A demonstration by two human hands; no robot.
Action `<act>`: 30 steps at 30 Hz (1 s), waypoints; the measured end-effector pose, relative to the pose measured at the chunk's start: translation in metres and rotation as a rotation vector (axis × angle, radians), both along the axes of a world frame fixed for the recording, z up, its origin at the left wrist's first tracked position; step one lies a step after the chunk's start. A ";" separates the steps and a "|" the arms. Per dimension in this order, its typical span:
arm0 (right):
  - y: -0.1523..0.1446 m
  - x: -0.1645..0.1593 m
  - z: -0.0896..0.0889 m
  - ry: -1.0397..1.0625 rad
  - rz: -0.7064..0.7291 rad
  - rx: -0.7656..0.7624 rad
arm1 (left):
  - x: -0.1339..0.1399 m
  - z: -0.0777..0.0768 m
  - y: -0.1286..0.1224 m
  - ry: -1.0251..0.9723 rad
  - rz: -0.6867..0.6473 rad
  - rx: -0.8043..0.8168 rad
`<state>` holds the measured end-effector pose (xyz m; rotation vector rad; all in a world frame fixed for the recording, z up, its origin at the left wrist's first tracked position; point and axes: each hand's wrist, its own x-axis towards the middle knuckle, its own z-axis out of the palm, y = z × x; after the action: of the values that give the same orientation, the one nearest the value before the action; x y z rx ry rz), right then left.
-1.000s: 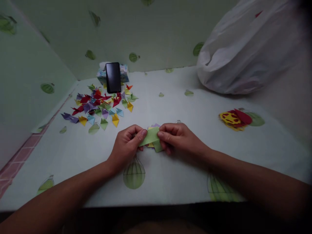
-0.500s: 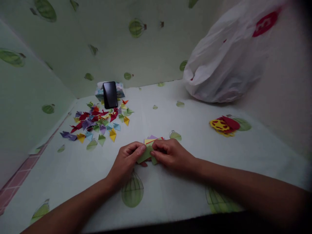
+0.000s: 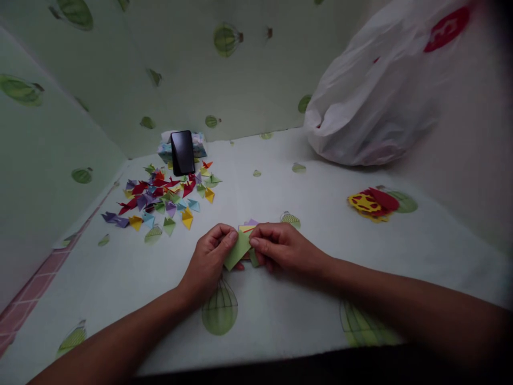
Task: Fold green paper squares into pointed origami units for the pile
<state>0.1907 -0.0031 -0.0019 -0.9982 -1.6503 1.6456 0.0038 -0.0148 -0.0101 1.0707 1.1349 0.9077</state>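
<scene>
A small piece of green origami paper (image 3: 237,252) is held up between my two hands over the middle of the table. My left hand (image 3: 214,254) pinches its left edge between thumb and fingers. On the other side, my right hand (image 3: 280,247) is closed on the paper's right edge, its fingertips partly hiding it. Behind and beneath lie coloured paper sheets (image 3: 247,228), with yellow, purple and red edges showing. The lower part of those sheets is covered by my hands.
Many folded paper pieces (image 3: 160,198) lie scattered at the left. A dark phone (image 3: 183,153) leans on a tissue box (image 3: 199,144) behind them. Red and yellow paper cut-outs (image 3: 371,204) sit at the right, with a white plastic bag (image 3: 372,117) beyond, by the wall.
The green paper has turned a little more upright between my hands. My right fingers have shifted slightly on its edge. The whole view has moved slightly.
</scene>
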 end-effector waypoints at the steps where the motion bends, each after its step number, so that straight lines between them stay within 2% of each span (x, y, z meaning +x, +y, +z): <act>1: 0.000 0.000 0.000 -0.002 0.001 0.005 | 0.000 0.000 0.000 -0.010 -0.007 -0.002; 7: -0.001 -0.001 -0.002 -0.050 -0.030 0.048 | 0.001 0.002 -0.001 -0.044 -0.097 -0.011; 14: 0.000 0.000 -0.006 0.066 -0.033 -0.067 | 0.000 0.002 0.000 -0.041 -0.068 0.000; 23: 0.000 -0.001 0.001 0.018 -0.052 -0.053 | 0.000 0.001 0.000 -0.069 -0.090 0.012; 30: 0.001 0.000 -0.005 0.048 -0.035 -0.017 | -0.001 0.003 0.000 0.028 -0.087 0.065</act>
<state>0.1908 -0.0025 -0.0070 -0.9828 -1.5812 1.6499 0.0031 -0.0151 -0.0073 1.1800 1.0794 0.8684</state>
